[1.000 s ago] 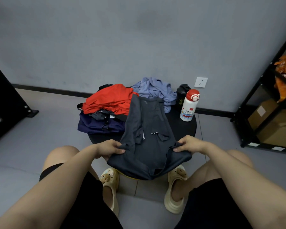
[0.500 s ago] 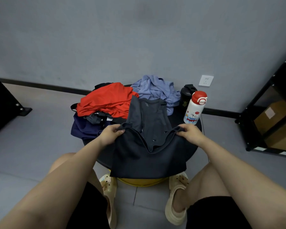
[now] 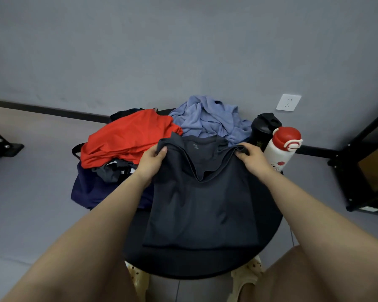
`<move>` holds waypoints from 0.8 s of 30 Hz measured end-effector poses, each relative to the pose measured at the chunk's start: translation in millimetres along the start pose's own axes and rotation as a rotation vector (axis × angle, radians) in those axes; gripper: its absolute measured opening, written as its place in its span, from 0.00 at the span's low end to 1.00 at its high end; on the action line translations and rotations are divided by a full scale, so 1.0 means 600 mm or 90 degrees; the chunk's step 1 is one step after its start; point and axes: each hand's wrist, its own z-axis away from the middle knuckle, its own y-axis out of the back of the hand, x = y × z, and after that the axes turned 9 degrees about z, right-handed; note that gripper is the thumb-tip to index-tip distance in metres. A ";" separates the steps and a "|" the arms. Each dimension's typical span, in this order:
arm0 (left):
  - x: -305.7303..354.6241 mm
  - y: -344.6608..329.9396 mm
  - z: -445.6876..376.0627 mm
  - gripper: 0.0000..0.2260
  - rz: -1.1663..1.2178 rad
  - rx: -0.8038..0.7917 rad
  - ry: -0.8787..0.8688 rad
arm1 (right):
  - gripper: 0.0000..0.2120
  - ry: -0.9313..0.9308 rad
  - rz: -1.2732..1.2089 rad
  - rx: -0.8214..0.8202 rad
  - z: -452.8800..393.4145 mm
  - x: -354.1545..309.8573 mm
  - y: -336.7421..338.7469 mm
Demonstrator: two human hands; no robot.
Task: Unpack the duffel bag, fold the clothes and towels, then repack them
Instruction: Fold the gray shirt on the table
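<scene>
Dark grey cloth is pinched at both ends of its far edge: our left hand (image 3: 151, 157) grips one corner of the shirt (image 3: 200, 199) with thumb over the fabric, and our right hand (image 3: 250, 158) holds the other corner the same way, fingers curled round the doubled hem. We judge this to be the lengthwise fold, with the lower half brought up toward the collar, so the thing to get right is keeping both corners level and equally tensioned before we set them down; the middle sags between our grips, and a slight outward pull should flatten it. Once laid, we should smooth from the centre toward the sides. The shirt lies on the round black table (image 3: 268, 225), its near edge flat and square. Just beyond sit the unfolded pieces: a red garment (image 3: 127, 138) on the navy duffel bag (image 3: 90, 188) and a crumpled blue one (image 3: 210, 118). A white bottle (image 3: 282, 151) stands close to our right hand, so we should avoid sweeping that elbow outward.
</scene>
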 end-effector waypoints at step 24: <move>-0.048 -0.023 -0.152 0.09 -0.196 0.337 -0.035 | 0.18 -0.229 0.043 0.159 -0.169 0.086 -0.112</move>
